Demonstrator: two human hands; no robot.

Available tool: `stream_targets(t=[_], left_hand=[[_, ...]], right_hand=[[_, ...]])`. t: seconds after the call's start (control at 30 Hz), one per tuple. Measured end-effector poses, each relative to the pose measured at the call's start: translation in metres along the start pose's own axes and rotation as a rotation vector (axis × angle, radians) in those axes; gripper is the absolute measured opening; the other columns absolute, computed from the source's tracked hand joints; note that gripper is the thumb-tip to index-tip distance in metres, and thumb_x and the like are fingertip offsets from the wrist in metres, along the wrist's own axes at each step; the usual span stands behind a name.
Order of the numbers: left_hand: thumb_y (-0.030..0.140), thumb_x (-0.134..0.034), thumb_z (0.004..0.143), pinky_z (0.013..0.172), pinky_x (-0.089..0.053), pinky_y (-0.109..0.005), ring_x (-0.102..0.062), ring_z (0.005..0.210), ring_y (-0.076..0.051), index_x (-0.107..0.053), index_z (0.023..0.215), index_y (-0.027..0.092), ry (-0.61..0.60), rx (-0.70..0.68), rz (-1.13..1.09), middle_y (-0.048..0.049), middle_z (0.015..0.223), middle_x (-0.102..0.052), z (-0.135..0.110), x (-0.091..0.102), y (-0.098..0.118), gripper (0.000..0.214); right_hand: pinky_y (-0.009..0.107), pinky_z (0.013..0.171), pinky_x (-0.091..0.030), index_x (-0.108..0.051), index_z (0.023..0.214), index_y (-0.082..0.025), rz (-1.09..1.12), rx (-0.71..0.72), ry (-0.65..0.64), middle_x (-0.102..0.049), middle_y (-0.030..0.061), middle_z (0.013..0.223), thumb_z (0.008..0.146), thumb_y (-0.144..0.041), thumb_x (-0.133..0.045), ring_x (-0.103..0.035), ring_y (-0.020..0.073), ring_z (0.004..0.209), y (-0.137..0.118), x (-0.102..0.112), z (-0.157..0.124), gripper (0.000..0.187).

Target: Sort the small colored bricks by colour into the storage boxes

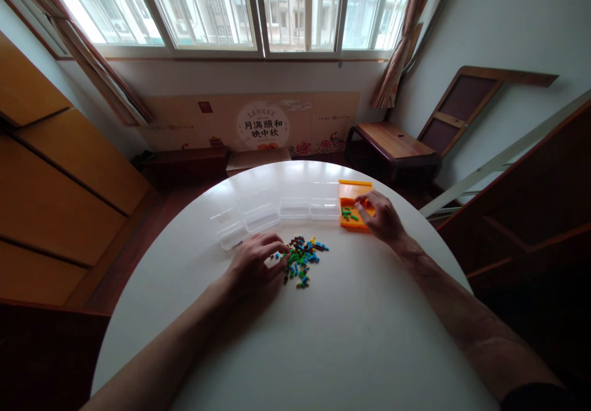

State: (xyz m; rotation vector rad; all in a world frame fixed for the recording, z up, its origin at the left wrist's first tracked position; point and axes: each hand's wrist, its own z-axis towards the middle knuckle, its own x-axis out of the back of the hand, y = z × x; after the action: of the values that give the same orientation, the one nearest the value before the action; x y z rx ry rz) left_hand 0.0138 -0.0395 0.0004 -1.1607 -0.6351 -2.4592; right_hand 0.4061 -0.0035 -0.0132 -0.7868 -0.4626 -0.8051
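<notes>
A loose heap of small toy building bricks (302, 256) in green, blue, brown and yellow lies on the white round table (360, 337). At the heap's left edge rests my left hand (258, 256), its fingers curved and its thumb apart from them, with no held brick visible. My right hand (379, 215) is over the orange box (354, 226), thumb and forefinger drawn together at its right side. Whatever sits between those fingertips is too small to make out. Several green bricks (349, 214) lie inside the orange box, whose lid stands raised behind it.
Clear plastic boxes (295, 209) with raised lids form a curved row left of the orange box. Beyond the table are a wooden chair (397, 141), a printed cardboard panel (221, 115) and a window (300, 11). Wooden cabinets (46, 214) stand at left.
</notes>
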Motion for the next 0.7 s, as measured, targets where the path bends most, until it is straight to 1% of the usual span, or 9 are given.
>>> stream_targets(t=[0.13,0.2,0.3,0.4,0.5,0.7], left_hand=[[0.028,-0.074,0.099,0.08,-0.054,-0.032,-0.072,0.083,-0.018,-0.077,0.096,0.025,-0.011,0.006,-0.015,-0.003,0.097,-0.078,-0.001,0.0,-0.001,0.006],[0.028,-0.073,0.098,0.079,-0.054,-0.031,-0.072,0.082,-0.017,-0.077,0.096,0.025,-0.022,0.02,-0.028,-0.0031,0.097,-0.078,-0.001,0.0,-0.001,0.006],[0.027,-0.073,0.098,0.078,-0.054,-0.031,-0.072,0.082,-0.017,-0.077,0.096,0.025,-0.044,0.041,-0.038,-0.003,0.096,-0.078,-0.001,0.0,0.0,0.005],[0.029,-0.074,0.096,0.078,-0.055,-0.032,-0.072,0.082,-0.018,-0.078,0.096,0.025,-0.058,0.041,-0.03,-0.0033,0.097,-0.078,-0.002,0.0,-0.001,0.005],[0.032,-0.077,0.095,0.078,-0.056,-0.033,-0.072,0.082,-0.019,-0.079,0.095,0.025,-0.074,0.037,-0.016,-0.0035,0.097,-0.078,-0.002,0.0,-0.001,0.007],[0.036,-0.078,0.097,0.081,-0.058,-0.033,-0.073,0.082,-0.018,-0.081,0.097,0.027,-0.053,0.027,-0.013,-0.0032,0.098,-0.079,-0.002,-0.002,-0.002,0.01]], right_hand=[[0.047,0.094,-0.056,-0.07,0.104,-0.023,0.061,0.105,-0.053,-0.072,0.0067,0.098,0.103,-0.024,-0.062,-0.068,0.0269,0.093,-0.027,-0.005,-0.004,0.008],[0.047,0.096,-0.056,-0.071,0.106,-0.024,0.106,0.192,-0.113,-0.073,0.0076,0.102,0.104,-0.022,-0.062,-0.069,0.0277,0.099,-0.045,-0.008,-0.008,0.009],[0.046,0.096,-0.057,-0.072,0.106,-0.025,0.151,0.329,-0.229,-0.074,0.0076,0.104,0.103,-0.022,-0.066,-0.069,0.0263,0.099,-0.071,-0.015,-0.014,0.007],[0.044,0.095,-0.057,-0.073,0.107,-0.025,0.184,0.443,-0.333,-0.076,0.0071,0.107,0.102,-0.022,-0.069,-0.069,0.025,0.099,-0.088,-0.02,-0.018,0.007],[0.043,0.096,-0.056,-0.074,0.108,-0.026,0.198,0.478,-0.374,-0.077,0.0064,0.107,0.101,-0.019,-0.07,-0.069,0.0247,0.099,-0.092,-0.021,-0.019,0.011],[0.043,0.095,-0.057,-0.075,0.108,-0.026,0.215,0.421,-0.352,-0.076,0.0071,0.108,0.103,-0.024,-0.07,-0.07,0.0241,0.099,-0.086,-0.02,-0.019,0.007]])
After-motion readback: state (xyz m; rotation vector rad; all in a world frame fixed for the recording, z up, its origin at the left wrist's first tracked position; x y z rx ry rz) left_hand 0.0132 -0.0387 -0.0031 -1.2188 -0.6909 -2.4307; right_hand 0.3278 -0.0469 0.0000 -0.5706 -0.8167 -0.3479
